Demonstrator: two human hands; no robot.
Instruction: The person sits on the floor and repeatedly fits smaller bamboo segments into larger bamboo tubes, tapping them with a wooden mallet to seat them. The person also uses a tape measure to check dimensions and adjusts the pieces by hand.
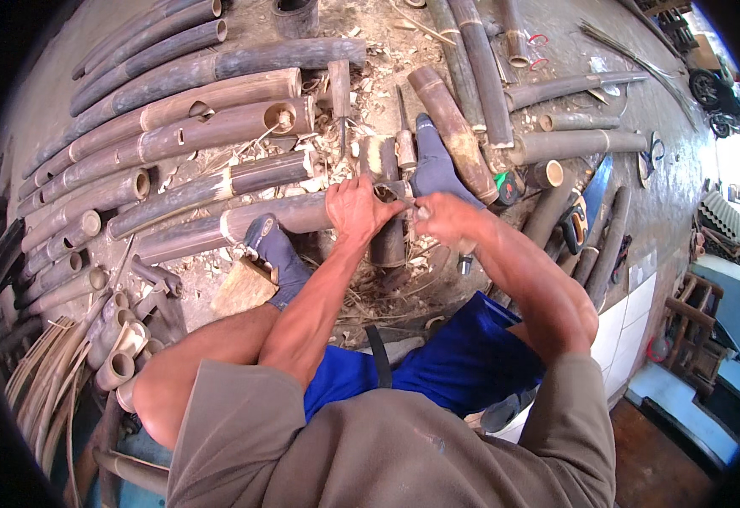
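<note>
My left hand [354, 209] grips a thick bamboo pole [285, 213] close to its right end, with the thumb stretched toward an opening cut there. The pole lies across a short bamboo block [387, 245]. Just right of the opening, my right hand [444, 217] is closed around a tool [465, 263] whose dark butt end sticks out below the fist. A short grey part at the fist's left side meets the pole's end; its exact shape is hidden. My feet, in dark blue socks, rest on either side, the left one [268, 241] against the pole.
Bamboo poles with cut holes [167, 144] lie at the left. A mallet-like wooden piece [339, 89] and a chisel-like tool [404, 140] lie ahead among wood chips. A handsaw [591, 203], a tape measure [506, 185] and more poles [577, 146] are at the right.
</note>
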